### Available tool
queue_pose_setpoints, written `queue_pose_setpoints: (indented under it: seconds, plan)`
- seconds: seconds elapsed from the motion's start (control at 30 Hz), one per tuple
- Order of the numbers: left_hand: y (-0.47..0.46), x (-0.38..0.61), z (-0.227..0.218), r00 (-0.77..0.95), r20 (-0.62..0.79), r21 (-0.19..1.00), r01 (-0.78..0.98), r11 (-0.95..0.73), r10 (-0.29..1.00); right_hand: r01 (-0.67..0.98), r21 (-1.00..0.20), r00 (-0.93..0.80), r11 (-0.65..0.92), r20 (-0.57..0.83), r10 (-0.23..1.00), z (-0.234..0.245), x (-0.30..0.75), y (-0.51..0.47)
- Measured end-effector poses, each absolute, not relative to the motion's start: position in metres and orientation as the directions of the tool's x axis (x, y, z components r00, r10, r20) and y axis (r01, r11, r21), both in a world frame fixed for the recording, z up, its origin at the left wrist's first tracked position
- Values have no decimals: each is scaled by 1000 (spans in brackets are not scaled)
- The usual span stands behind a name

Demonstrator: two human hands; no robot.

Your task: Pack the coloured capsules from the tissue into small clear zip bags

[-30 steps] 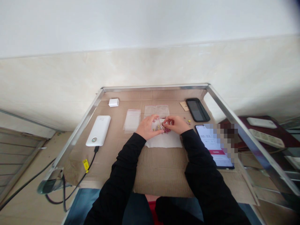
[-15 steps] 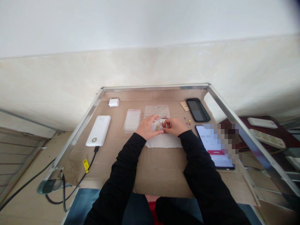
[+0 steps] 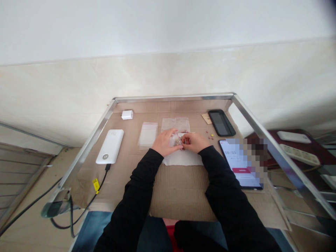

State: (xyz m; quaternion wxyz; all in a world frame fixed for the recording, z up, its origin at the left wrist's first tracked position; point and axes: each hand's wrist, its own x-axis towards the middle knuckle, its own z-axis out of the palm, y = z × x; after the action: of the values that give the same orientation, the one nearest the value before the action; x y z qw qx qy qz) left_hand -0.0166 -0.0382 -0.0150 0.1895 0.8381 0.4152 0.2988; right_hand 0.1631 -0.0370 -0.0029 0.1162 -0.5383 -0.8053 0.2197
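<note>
Cardboard-covered desk (image 3: 178,190) within a steel frame (image 3: 173,97): hands together above a white paper sheet (image 3: 182,159). Left hand (image 3: 166,142) pinches a clear zip bag (image 3: 173,141) containing small beads (image 3: 177,142); right hand (image 3: 195,142) meets the bag's mouth, its grip hidden. Compared with one second earlier, the hands stand closer, and red beads (image 3: 186,141), heaped on the sheet before, now show only beside the right hand

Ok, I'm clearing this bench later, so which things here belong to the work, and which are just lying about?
In use: left hand, right hand, clear bag, beads, white sheet.
Lying about: power bank, black phone, charger.
</note>
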Motion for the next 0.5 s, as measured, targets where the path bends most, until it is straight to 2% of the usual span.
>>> queue_pose_setpoints:
  seconds: [0.37, 0.5]
  plan:
    - [-38, -17, -15, 476, 351, 558, 585, -589, 806, 808, -496, -375, 317, -17, 927, -4, 164, -37]
    - [-39, -17, -13, 474, 348, 555, 591, -585, 809, 758, -570, -371, 317, 24, 928, -4, 167, -35]
